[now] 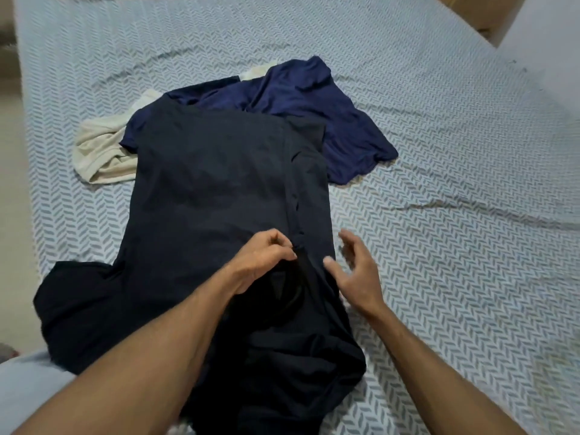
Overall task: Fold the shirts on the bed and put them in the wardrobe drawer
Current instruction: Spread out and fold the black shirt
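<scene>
A black button-front shirt [207,196] lies spread on the bed, collar toward me, one sleeve out at the lower left. My left hand [263,257] pinches the placket just below the collar, fingers curled on the cloth. My right hand [357,271] hovers at the shirt's right edge, fingers spread and relaxed, thumb tip close to the fabric. Behind the black shirt lie a crumpled navy blue shirt [314,108] and a cream shirt [100,149], partly covered by it.
The bed [470,183] wears a pale blue sheet with a grey herringbone print, wrinkled at the right. A wooden headboard or furniture corner [489,14] shows at the top right. Floor shows along the left edge.
</scene>
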